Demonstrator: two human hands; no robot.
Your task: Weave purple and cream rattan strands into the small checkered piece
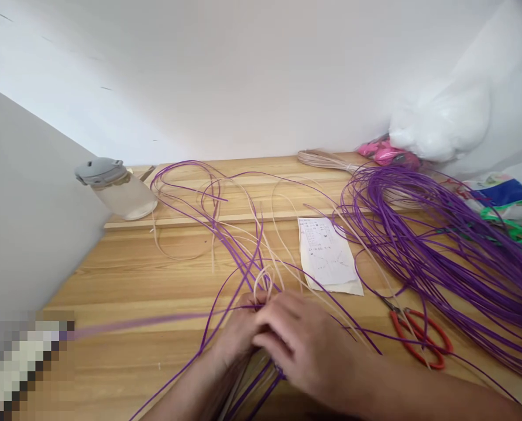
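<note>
Beyond the left grip (242,326), purple strands (237,252) spread.

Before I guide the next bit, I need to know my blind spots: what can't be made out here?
All in the head view:
- Left hand fingertips and their grip: mostly hidden behind the right hand.
- Strands below the hands: partly covered by the hands and arms, cut off by the bottom edge.
- Purple strand at left: blurred.
- Writing on the paper: too small.
- Purple coil: cut off by the right edge.
</note>
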